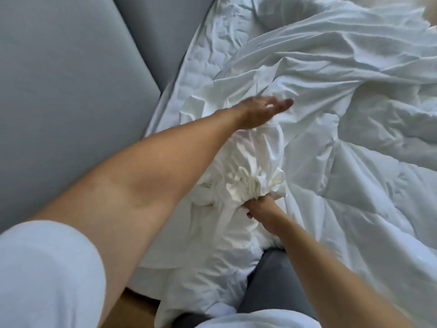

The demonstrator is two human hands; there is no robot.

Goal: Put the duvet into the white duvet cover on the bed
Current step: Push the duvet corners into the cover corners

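Two hands work the white bedding on the bed.

The right hand has its fingers clamped on a gathered bunch of the white duvet cover. The left hand, blurred, reaches over the crumpled cover with its fingers straight and together, holding nothing. The quilted duvet lies on the bed just right of the bunch. A grey padded panel borders the bed.

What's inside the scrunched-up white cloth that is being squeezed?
Only bunched folds of the duvet cover show, sticking out of the right hand's grip. Anything tucked inside the bunch is hidden by the cloth.
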